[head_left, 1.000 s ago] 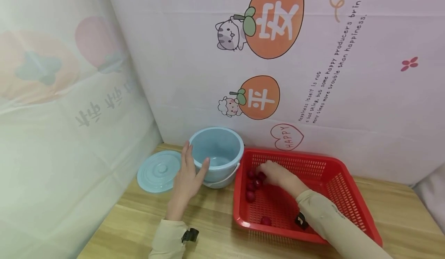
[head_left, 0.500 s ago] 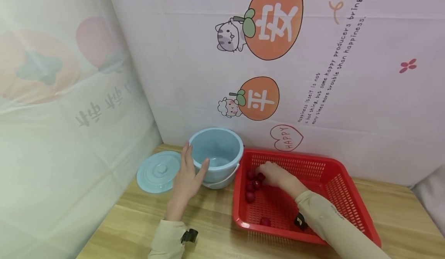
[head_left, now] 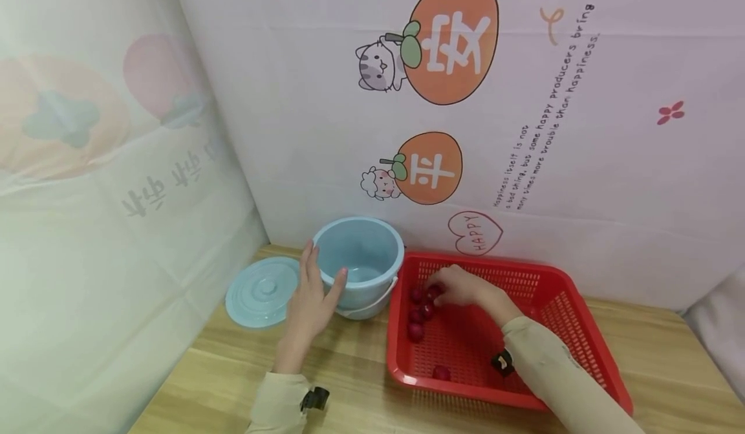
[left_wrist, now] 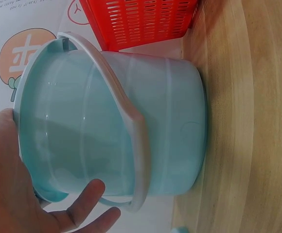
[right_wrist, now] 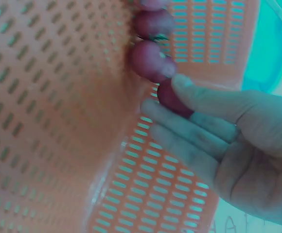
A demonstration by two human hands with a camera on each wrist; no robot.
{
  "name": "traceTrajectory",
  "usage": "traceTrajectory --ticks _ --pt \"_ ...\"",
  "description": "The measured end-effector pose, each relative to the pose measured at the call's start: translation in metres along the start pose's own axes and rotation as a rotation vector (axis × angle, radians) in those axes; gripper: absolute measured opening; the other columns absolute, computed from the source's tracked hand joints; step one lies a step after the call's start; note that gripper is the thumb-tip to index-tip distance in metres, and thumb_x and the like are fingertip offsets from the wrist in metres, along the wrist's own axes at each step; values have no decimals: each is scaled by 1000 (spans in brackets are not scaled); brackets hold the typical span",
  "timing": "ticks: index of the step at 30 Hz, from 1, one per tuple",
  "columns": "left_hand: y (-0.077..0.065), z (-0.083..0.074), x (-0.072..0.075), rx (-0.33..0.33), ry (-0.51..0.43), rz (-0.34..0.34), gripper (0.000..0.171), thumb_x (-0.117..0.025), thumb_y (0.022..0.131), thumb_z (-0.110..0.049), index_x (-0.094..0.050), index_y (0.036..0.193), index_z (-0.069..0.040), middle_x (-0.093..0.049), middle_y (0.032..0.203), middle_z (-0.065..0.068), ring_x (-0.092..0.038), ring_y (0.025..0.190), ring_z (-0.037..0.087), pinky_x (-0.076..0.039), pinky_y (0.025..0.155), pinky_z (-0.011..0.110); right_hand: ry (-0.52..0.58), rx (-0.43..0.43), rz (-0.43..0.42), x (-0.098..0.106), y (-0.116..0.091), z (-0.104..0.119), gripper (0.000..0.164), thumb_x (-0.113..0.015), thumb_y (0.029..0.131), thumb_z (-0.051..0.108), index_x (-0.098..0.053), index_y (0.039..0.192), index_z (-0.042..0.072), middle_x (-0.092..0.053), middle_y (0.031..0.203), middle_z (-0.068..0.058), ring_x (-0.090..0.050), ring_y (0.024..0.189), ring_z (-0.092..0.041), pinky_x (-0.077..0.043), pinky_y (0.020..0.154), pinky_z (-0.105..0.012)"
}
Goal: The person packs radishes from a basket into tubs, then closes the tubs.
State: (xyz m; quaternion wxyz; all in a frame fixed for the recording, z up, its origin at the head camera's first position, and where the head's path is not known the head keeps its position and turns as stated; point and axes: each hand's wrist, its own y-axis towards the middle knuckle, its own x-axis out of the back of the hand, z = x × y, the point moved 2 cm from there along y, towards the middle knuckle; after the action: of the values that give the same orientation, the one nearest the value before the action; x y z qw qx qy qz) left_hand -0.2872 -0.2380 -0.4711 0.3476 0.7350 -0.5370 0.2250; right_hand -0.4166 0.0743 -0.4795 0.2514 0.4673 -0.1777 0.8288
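My left hand is at the left side of the light blue bucket, fingers fairly straight and thumb spread along its rim. In the left wrist view the bucket stands upright with its pale handle hanging down. Inside the red basket, my right hand is at the back left corner. The right wrist view has its thumb and fingers pinching a dark red plum, partly hidden. Several more plums cluster along the basket's left side, and one plum lies near its front.
A light blue round lid lies on the wooden table left of the bucket. Printed white cloth hangs behind and to the left. The basket stands close to the bucket's right side.
My right hand has shifted slightly to the right in the basket, by the plums. My left hand stays at the bucket. The head view has moved a little.
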Motion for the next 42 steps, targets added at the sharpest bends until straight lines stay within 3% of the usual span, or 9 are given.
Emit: traceTrajectory --ticks 4,11,16,19,23,26,30,34,42 --pt "1 1 1 0 -1 -1 92 -41 105 -70 -10 170 -12 1 177 -6 -68 101 38 -49 60 38 28 1 -16 14 -1 14 32 -79 93 5 -76 125 2 -76 113 -6 -70 103 -21 -59 92 -44" --pt "0 2 1 1 2 -7 93 -41 105 -70 -11 170 -10 0 177 -4 -68 100 36 -48 60 37 86 60 -72 25 -3 19 31 -74 100 10 -72 129 2 -73 105 1 -64 92 -12 -56 85 -33" --pt "-2 2 -1 -1 4 -1 92 -42 105 -69 -12 170 -10 -1 178 -3 -68 94 35 -49 60 39 264 34 -124 31 -8 18 34 -73 101 11 -70 133 1 -74 108 -3 -70 99 -16 -57 87 -30" --pt "-5 5 1 6 9 -14 91 -45 106 -66 -14 169 -9 -2 178 -2 -68 92 35 -50 60 39 369 19 -132 33 -10 18 38 -71 102 14 -66 138 1 -75 116 -7 -71 107 -21 -57 91 -32" --pt "-6 5 2 2 11 -20 91 -46 106 -66 -15 169 -8 -3 177 -3 -68 90 36 -50 60 39 480 -34 -161 38 -13 17 41 -72 103 19 -66 142 9 -73 127 -8 -69 116 -23 -55 97 -36" --pt "-4 2 1 -11 7 -20 91 -45 106 -66 -15 169 -8 -3 177 -2 -68 90 36 -51 61 41 641 -90 -182 45 -18 17 43 -73 102 20 -64 144 12 -70 135 -12 -67 124 -30 -54 103 -44" --pt "-3 0 -2 -15 8 -23 91 -45 106 -67 -15 169 -8 -4 177 -1 -69 90 35 -51 61 41 826 -114 -213 52 -23 15 50 -72 102 16 -57 148 3 -67 137 -22 -64 128 -42 -49 106 -55" --pt "-4 0 -3 -15 5 -25 90 -45 106 -66 -15 169 -9 -4 177 -2 -69 93 36 -50 60 39 881 -113 -239 57 -26 16 57 -72 103 17 -51 152 -3 -68 135 -22 -59 131 -48 -45 108 -59" --pt "-4 -1 -1 -12 -5 -22 90 -45 106 -65 -14 169 -9 -2 177 -4 -67 91 35 -47 57 36 941 -108 -229 58 -17 31 56 -74 101 20 -55 150 1 -67 137 -22 -59 131 -48 -45 109 -58"
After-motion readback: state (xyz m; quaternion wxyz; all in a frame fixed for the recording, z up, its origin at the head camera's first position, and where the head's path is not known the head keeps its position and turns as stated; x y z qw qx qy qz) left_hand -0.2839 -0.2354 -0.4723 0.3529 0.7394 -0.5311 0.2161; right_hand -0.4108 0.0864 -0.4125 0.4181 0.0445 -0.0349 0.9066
